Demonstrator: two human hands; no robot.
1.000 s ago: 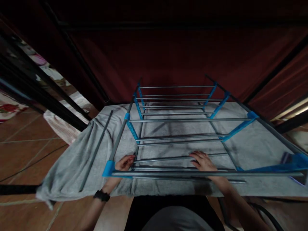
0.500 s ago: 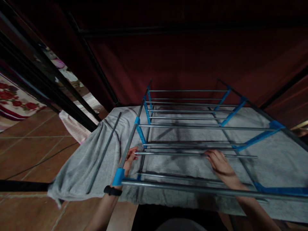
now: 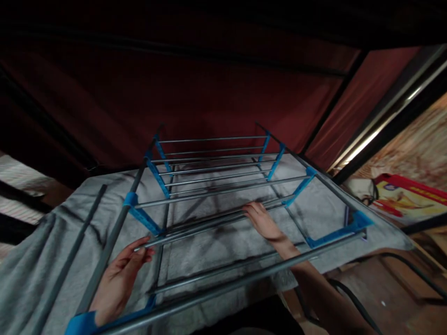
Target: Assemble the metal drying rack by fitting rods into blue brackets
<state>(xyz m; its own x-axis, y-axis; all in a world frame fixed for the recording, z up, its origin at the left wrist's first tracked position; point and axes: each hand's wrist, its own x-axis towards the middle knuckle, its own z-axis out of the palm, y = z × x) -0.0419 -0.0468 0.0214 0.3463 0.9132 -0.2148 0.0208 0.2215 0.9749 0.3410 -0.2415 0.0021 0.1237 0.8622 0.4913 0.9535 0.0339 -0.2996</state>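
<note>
A metal rack [image 3: 223, 179] of grey tubes and blue plastic joints lies on a grey towel [image 3: 45, 246]. My left hand [image 3: 120, 277] reaches in at the rack's near left side, its fingertips closed on the left end of a loose grey rod [image 3: 195, 225]. My right hand [image 3: 263, 221] reaches under the near top tube and grips the same rod near its right end. The rod lies level with the rack's lower bars.
A single loose grey tube [image 3: 75, 253] lies on the towel left of the rack. A dark red curtain [image 3: 195, 93] hangs behind. A red and yellow box [image 3: 405, 197] sits at the right, with a black cable [image 3: 352, 288] on the floor near it.
The view has swung right and closer. Both hands have carried the loose rod from the near edge further into the rack, up to its lower bars.
</note>
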